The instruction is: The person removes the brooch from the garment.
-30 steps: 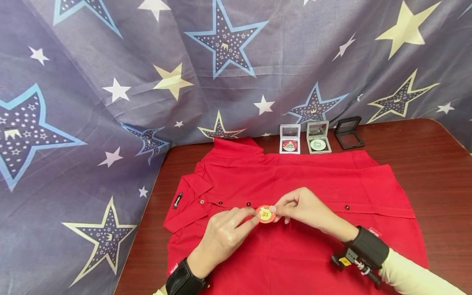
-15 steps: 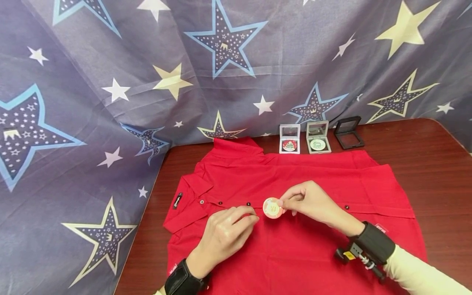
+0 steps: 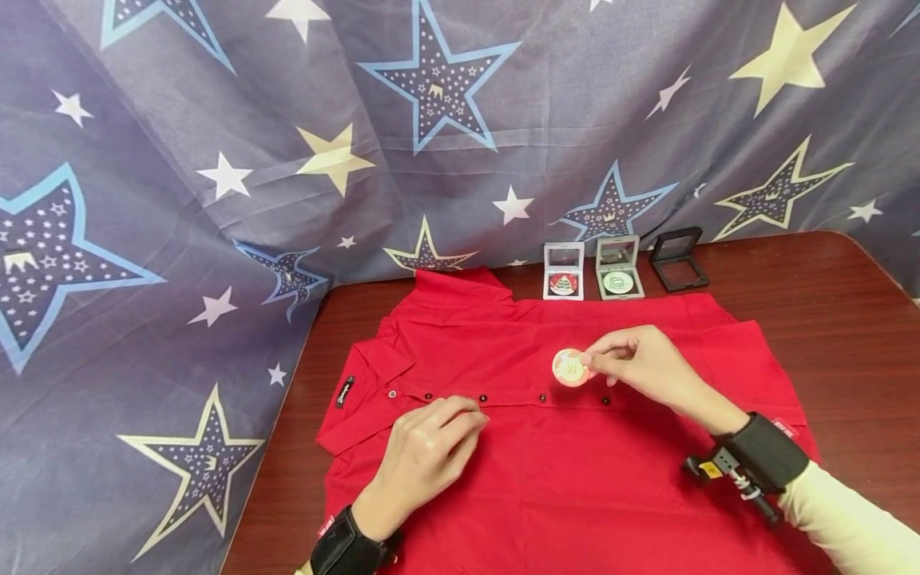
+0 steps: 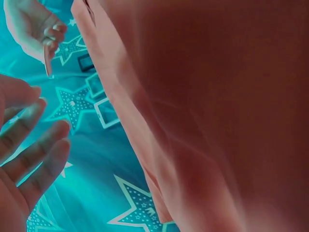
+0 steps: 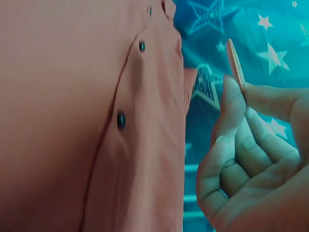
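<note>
Nearest us, our left hand rests on the red shirt spread over the bench, fingers loosely bent and grasping nothing, just short of the row of dark buttons. Farther out, our right hand pinches a round badge between thumb and fingertips, held above the shirt's chest. Beyond lie three small cases by the star cloth; we judge the badge is being carried clear of the shirt, and setting it down calls for a steady, gentle lowering.
</note>
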`<state>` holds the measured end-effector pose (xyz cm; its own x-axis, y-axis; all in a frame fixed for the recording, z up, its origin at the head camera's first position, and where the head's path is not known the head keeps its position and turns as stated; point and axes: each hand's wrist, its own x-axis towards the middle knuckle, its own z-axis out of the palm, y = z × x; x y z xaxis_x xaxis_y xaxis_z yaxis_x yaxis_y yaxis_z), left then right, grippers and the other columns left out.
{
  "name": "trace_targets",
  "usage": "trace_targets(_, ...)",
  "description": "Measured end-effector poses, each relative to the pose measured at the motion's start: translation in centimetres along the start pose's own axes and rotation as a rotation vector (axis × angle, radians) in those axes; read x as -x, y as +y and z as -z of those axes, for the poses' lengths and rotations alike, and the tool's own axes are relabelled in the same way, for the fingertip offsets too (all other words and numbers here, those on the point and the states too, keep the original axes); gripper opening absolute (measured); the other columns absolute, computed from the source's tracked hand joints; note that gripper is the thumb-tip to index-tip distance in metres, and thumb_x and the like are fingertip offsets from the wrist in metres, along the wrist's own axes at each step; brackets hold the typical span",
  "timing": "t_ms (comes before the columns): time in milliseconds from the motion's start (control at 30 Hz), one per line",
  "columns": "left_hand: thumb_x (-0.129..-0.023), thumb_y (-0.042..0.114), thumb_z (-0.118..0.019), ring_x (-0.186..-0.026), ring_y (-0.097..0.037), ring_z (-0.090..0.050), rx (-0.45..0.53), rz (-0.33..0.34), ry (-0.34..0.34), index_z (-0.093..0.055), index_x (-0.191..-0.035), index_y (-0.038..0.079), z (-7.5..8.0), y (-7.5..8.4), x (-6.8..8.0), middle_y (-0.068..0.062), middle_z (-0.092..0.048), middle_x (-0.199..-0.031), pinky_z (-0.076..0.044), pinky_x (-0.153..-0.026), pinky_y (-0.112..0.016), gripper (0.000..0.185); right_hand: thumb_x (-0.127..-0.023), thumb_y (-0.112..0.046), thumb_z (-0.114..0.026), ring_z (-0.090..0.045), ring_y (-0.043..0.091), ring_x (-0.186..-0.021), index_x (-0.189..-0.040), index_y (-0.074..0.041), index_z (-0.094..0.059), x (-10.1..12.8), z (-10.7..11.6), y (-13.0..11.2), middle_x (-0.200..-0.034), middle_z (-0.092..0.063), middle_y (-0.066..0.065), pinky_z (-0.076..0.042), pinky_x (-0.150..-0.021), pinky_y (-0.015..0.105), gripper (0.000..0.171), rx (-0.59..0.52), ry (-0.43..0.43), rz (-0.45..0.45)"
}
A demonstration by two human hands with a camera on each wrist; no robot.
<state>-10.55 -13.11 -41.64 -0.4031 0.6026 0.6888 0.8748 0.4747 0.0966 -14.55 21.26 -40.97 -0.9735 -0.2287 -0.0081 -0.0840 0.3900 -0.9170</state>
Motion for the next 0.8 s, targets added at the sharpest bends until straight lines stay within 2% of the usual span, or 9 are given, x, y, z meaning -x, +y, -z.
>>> trace_targets(267, -0.087, 0.007, -0.073, -0.081, -0.012, -0.065, -0.007, 0.085, -0.051, -0.077, -0.100, 0.015, -0.1, -0.5, 0.7, 0.005, -0.070, -0.101, -0.054, -0.067, -0.026, 0.016, -0.093, -0.024, -0.078, -0.071, 0.031, -0.068, -0.101, -0.012, -0.081, -0.3, 2.8, 1.6, -0.084, -0.077, 0.011, -0.047, -0.058, 0.027, 0.015, 0.103, 0.063, -0.013)
trace_targets(467, -0.087, 0.009, -0.073, -0.084, -0.010, -0.066, -0.014, 0.114, -0.079, -0.077, -0.100, 0.016, -0.2, -0.6, 1.0, 0.006, -0.070, -0.101, -0.054, -0.070, -0.029, 0.015, -0.094, -0.023, -0.077, -0.072, 0.030, -0.067, -0.102, -0.011, -0.081, -0.6, 4.6, 2.3, -0.086, -0.077, 0.012, -0.045, -0.058, 0.026, 0.015, 0.172, 0.109, -0.001)
trace_targets(633, -0.087, 0.008, -0.073, -0.083, -0.010, -0.066, -0.008, 0.118, -0.081, -0.076, -0.098, 0.016, -0.2, -0.7, 1.2, 0.007, -0.069, -0.099, -0.054, -0.070, -0.028, 0.014, -0.094, -0.028, -0.077, -0.071, 0.026, -0.068, -0.103, -0.010, -0.080, -0.5, 5.8, 2.2, -0.085, -0.077, 0.010, -0.043, -0.056, 0.027, 0.020, 0.167, 0.155, -0.028)
trace_targets(800, -0.087, 0.009, -0.073, -0.082, -0.009, -0.065, 0.022, 0.162, -0.082, -0.076, -0.099, 0.018, -0.2, -0.5, 1.0, 0.009, -0.069, -0.100, -0.054, -0.068, -0.026, 0.015, -0.094, -0.031, -0.076, -0.068, 0.020, -0.067, -0.106, -0.009, -0.079, -0.2, 6.2, 2.0, -0.080, -0.076, -0.001, -0.044, -0.055, 0.027, 0.025, 0.131, 0.172, -0.053)
